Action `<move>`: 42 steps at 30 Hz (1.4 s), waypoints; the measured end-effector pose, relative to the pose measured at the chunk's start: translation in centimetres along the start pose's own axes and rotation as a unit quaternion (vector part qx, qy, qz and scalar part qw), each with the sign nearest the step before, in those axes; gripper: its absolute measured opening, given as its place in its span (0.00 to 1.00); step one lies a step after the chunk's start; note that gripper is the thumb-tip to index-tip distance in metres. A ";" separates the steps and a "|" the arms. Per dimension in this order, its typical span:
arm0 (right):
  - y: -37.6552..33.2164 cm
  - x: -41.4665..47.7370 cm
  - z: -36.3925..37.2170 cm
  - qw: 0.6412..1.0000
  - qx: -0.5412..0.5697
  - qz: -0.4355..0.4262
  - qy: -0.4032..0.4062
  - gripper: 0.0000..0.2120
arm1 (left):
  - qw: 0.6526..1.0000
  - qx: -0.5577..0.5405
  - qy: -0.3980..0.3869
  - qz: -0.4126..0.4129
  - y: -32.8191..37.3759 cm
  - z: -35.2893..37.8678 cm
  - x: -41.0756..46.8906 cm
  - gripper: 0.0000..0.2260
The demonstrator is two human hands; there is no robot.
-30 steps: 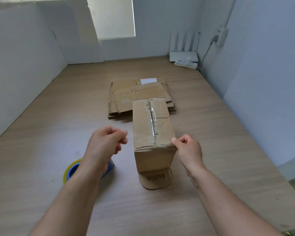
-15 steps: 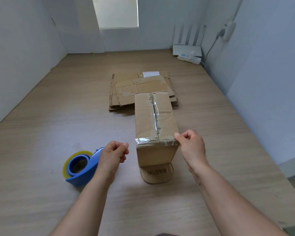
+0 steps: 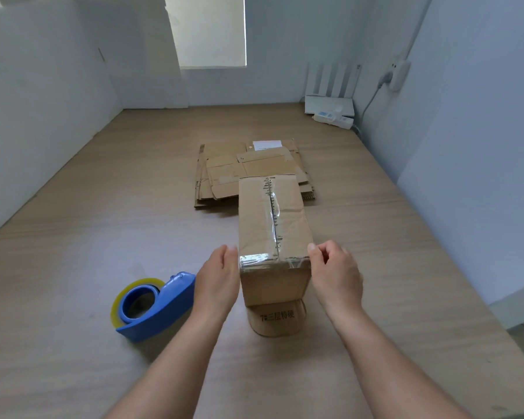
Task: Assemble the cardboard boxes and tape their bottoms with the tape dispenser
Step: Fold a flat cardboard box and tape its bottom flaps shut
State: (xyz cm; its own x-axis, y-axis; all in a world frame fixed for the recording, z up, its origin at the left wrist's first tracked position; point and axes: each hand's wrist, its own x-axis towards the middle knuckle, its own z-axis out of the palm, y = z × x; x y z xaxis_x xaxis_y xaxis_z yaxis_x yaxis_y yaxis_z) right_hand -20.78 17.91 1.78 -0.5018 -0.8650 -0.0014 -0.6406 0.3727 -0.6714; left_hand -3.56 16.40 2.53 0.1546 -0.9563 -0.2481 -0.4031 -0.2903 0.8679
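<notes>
An assembled cardboard box [image 3: 273, 219] stands on the wooden tabletop with its taped bottom facing up. Clear tape runs along the centre seam and across the near edge. My left hand [image 3: 217, 279] lies with straight fingers against the box's left side, near the top edge. On the other side, my right hand [image 3: 336, 273] pinches the near right top corner, its fingers curled. A blue tape dispenser [image 3: 155, 303] with a yellowish roll lies on the table left of my left wrist, untouched. A printed flap [image 3: 277, 320] sticks out under the box toward me.
Several flattened cardboard boxes [image 3: 224, 173] lie in a pile just behind the standing box. A white router [image 3: 328, 104] and a power strip [image 3: 333, 119] sit in the far right corner. White walls close in the table on the left, back and right.
My left hand went from a loose fist away from the box to straight fingers against its left side. The right hand stayed at the corner. The dispenser stayed put.
</notes>
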 end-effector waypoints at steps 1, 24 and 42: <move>-0.4 -0.3 0.3 0.999 -0.034 -0.003 -0.009 0.17 | 0.999 0.019 -0.025 0.011 0.8 0.5 -0.3 0.14; 1.6 2.0 -1.5 0.954 -0.176 -0.217 -0.108 0.39 | 0.944 0.301 -0.045 0.129 0.6 1.6 -0.7 0.39; 4.5 2.8 -2.0 0.927 -0.077 -0.348 -0.114 0.27 | 0.965 0.040 -0.201 0.162 -2.4 -1.8 1.4 0.22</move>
State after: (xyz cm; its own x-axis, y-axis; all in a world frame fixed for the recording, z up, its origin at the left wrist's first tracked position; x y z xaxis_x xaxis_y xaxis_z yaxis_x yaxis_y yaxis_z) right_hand -26.25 17.84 0.22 0.1889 -0.9560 0.2244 -0.8478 -0.2741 -0.4540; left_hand -0.75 15.83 0.88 -0.3471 -0.9287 -0.1307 -0.4429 0.0395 0.8957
